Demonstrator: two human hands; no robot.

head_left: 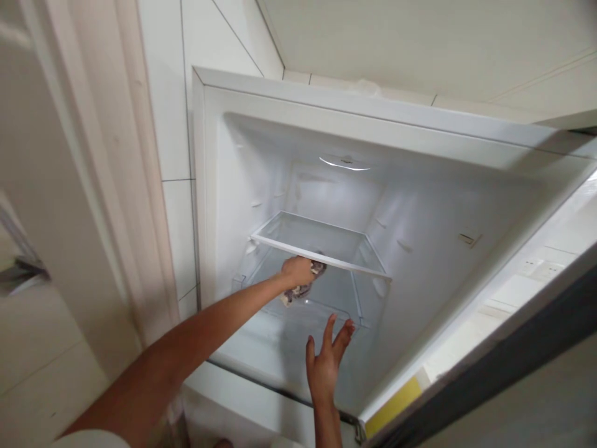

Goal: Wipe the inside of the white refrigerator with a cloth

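1. The left hand [298,272] is reaching into an open refrigerator [326,115], its bare forearm extending from the lower left
2. Its fingers are bending around a crumpled, patterned cloth [296,294], clamping it, with folds showing below the hand and beyond the knuckles
3. The cloth is sitting inside the refrigerator, just below the front edge of a glass shelf [321,236]; whether it is touching the shelf, I cannot tell
4. The right hand [325,367] is hovering lower and to the right, well apart from the cloth, its fingers spreading apart and holding nothing visible
5. The glass shelf is spanning the white interior, its pale front strip slanting down towards the right
6. A lamp [345,163] is glowing near the top of the refrigerator, above and behind the shelf
7. The refrigerator door [510,289] is standing open along the right side, with a yellow panel [393,404] showing near its lower end
8. A pale door frame [109,155] is running down the left side, beside a tiled wall [172,230]
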